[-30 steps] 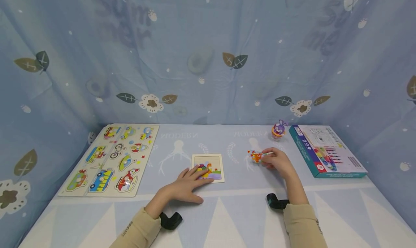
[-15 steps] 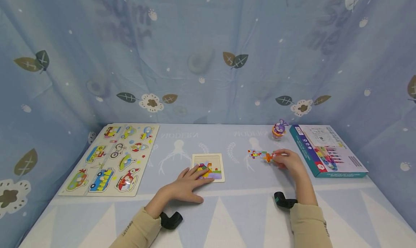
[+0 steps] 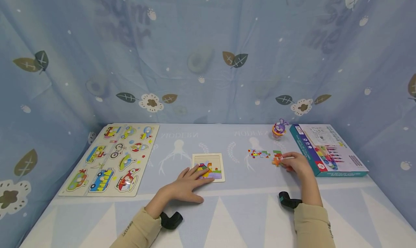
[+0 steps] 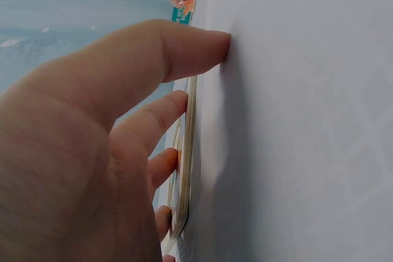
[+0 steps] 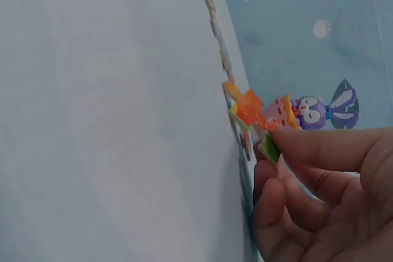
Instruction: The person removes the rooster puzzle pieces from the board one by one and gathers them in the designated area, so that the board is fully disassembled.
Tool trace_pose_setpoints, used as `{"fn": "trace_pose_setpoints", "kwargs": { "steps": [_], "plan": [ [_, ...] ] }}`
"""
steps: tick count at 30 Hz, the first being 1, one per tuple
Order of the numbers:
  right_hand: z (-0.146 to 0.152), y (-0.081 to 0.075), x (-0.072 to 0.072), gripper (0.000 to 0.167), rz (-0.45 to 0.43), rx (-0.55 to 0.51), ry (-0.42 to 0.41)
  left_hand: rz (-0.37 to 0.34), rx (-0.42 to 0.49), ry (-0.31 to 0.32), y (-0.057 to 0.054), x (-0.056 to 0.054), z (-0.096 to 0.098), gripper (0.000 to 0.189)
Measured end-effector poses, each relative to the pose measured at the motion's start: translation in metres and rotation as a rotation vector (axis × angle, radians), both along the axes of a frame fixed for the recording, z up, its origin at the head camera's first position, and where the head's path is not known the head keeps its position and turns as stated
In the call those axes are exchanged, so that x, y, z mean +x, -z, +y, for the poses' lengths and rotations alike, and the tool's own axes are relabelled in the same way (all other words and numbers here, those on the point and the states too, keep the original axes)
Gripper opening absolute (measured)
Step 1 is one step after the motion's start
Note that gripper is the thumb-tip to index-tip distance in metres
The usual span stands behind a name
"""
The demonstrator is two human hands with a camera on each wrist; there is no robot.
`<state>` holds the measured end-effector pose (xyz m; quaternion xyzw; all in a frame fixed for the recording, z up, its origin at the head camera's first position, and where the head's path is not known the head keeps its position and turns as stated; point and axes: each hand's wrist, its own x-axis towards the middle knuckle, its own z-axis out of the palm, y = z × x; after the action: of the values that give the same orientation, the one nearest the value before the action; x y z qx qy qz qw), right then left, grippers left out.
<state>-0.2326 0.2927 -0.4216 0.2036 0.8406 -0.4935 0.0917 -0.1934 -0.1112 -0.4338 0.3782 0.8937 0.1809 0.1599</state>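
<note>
My left hand (image 3: 185,186) lies with spread, straight fingers on a small square wooden puzzle tray (image 3: 222,168). Part of the tray's bottom is filled with colourful jigsaw pieces (image 3: 214,175), partly covered by the fingers; its upper part shows bare wood. In the left wrist view the fingertips rest at the tray's edge (image 4: 192,121). Over on the right, my right hand (image 3: 296,164) pinches an orange jigsaw piece (image 5: 250,110) between thumb and fingers, tilted close over the table. Several loose jigsaw pieces (image 3: 259,153) lie to its left, and one with green (image 3: 277,152) sits just behind it.
A large wooden board with vehicle pictures (image 3: 143,165) lies at the left. At the right is a flat teal-edged box (image 3: 339,152). A purple rabbit figurine (image 3: 279,129) stands at the back, near the box. A patterned curtain (image 3: 208,78) closes off the rear.
My right hand has moved right with the orange jigsaw piece, away from the loose pieces, uncovering more of them. My left hand has stayed on the tray.
</note>
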Motion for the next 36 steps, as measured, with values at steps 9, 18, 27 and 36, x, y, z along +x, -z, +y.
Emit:
{"fn": "trace_pose_setpoints", "kwargs": {
  "steps": [9,18,27,36],
  "plan": [
    [-0.002,0.002,0.003,0.036,-0.013,0.142,0.039,0.004,-0.004,-0.001,-0.001,0.001,0.000,0.065],
    [-0.004,0.001,0.003,0.036,-0.009,0.166,0.047,0.006,0.001,0.002,0.001,0.000,0.000,0.065],
    [-0.006,0.001,-0.003,0.045,0.067,0.043,-0.016,0.004,0.003,-0.015,-0.002,0.001,0.002,0.065],
    [-0.014,0.003,-0.008,0.044,0.076,0.007,-0.034,0.048,0.008,-0.028,-0.005,0.002,0.002,0.064]
  ]
}}
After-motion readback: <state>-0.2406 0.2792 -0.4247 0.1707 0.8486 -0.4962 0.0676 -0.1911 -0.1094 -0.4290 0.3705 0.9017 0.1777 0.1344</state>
